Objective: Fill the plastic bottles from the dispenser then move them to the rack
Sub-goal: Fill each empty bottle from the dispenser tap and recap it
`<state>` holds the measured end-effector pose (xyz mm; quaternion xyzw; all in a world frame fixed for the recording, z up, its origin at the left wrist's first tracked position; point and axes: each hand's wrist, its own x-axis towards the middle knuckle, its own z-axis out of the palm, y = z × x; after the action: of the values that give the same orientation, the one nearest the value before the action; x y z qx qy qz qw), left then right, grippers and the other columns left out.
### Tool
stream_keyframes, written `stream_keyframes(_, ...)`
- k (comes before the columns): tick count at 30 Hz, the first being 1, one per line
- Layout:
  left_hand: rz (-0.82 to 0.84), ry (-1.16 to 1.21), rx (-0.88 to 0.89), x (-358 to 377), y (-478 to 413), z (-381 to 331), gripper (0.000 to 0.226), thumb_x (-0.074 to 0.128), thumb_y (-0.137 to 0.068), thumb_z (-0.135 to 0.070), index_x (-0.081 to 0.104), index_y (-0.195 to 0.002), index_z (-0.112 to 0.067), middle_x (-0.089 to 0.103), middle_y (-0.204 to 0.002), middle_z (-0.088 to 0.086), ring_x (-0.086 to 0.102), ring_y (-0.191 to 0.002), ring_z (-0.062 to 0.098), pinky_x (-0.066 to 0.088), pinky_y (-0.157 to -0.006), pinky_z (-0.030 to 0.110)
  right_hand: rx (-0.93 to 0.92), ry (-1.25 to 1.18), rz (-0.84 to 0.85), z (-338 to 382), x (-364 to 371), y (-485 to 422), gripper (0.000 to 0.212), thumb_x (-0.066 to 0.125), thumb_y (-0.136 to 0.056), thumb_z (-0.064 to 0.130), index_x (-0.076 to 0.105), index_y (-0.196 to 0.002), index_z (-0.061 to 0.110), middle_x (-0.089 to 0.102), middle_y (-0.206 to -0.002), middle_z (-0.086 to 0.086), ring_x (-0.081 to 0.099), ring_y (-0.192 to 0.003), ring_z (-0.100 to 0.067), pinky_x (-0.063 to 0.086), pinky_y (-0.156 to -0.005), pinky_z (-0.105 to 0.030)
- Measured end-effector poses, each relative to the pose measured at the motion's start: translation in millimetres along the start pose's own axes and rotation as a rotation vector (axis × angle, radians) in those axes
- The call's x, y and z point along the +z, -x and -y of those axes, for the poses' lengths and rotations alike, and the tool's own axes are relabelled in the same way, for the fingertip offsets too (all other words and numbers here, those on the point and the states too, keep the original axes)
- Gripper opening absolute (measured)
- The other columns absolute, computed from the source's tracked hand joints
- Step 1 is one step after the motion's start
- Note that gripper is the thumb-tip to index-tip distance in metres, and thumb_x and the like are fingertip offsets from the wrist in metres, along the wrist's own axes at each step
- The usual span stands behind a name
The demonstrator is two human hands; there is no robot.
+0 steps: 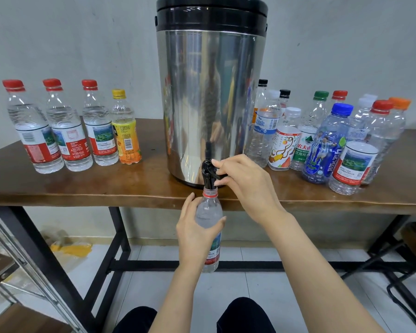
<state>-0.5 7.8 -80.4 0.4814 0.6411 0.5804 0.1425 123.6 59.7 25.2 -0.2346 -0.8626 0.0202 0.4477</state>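
Steel dispenser (209, 104), black-lidded, stands mid-table on a brown wooden table (130, 186), close to the near edge. Its black tap (208, 174) juts out at six o'clock over that edge. Right under the spout a person holds a clear plastic bottle (208, 212) upright and uncapped, the red ring of its neck up against the nozzle.

The left hand (195, 231) is wrapped round the bottle's middle from the near side, fingers and thumb curled tight about it. The right hand (245, 181) comes in from three o'clock and pinches the tap's lever between bent fingers and thumb. The bottle's shoulder looks clouded, and I cannot tell how far it is filled.

At nine o'clock from the dispenser four capped bottles stand in a row on the table. Three are red-capped bottles (67, 131) with red and white labels that look full of clear liquid. Nearest the dispenser is a yellow-capped bottle (125, 131) with a yellow label.

At three o'clock a crowd of capped bottles stands packed together, a blue-capped bottle (327, 145) near the front. They look empty.

Down at seven o'clock, beside the table's black leg, a metal-framed rack (15, 246) with wooden boards shows at the edge. The person's knees (245, 316), in dark cloth, sit at six o'clock over pale floor tiles.
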Motion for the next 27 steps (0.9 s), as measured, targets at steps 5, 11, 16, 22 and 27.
stream_keyframes(5,0.009,-0.018,0.006,-1,-1,1,0.066,0.087,-0.069,-0.033,0.058,-0.127,-0.024,0.043,-0.149,-0.009,0.038,-0.12,-0.006,0.034,-0.104,0.018,0.042,0.144,0.143,14,-15,-27,0.006,0.063,-0.091,0.021,0.063,-0.096,0.017,0.056,-0.093,0.001,0.065,-0.083,-0.012,0.055,-0.074,-0.034)
stream_keyframes(11,0.033,-0.004,-0.016,-3,-1,-1,0.065,0.088,-0.069,-0.03,0.058,-0.127,-0.022,0.043,-0.147,-0.011,0.045,-0.119,-0.001,0.033,-0.097,0.016,0.256,0.133,0.222,21,1,-71,0.021,0.053,-0.097,0.041,0.062,-0.096,0.022,0.057,-0.087,0.001,0.054,-0.084,-0.019,0.047,-0.074,-0.037)
stream_keyframes(16,0.025,-0.004,0.0,-4,-2,1,0.066,0.088,-0.069,-0.03,0.058,-0.127,-0.023,0.045,-0.148,-0.009,0.042,-0.118,-0.004,0.033,-0.098,0.016,0.283,0.048,0.166,17,3,-67,0.021,0.057,-0.093,0.044,0.065,-0.096,0.024,0.059,-0.086,0.001,0.054,-0.087,-0.019,0.043,-0.071,-0.034)
stream_keyframes(22,0.032,-0.016,0.005,-4,-1,0,0.066,0.087,-0.07,-0.029,0.058,-0.128,-0.021,0.044,-0.148,-0.008,0.04,-0.119,-0.005,0.03,-0.096,0.01,0.286,0.014,0.132,14,5,-66,0.02,0.059,-0.092,0.044,0.066,-0.095,0.025,0.058,-0.082,0.005,0.053,-0.084,-0.015,0.044,-0.071,-0.034)
stream_keyframes(27,0.04,-0.035,0.002,-4,-2,0,0.067,0.087,-0.07,-0.03,0.057,-0.129,-0.021,0.044,-0.149,-0.007,0.039,-0.12,-0.004,0.028,-0.1,0.012,0.247,0.007,0.2,14,-1,-67,0.021,0.056,-0.096,0.042,0.068,-0.1,0.026,0.054,-0.077,0.014,0.052,-0.084,-0.012,0.049,-0.079,-0.041)
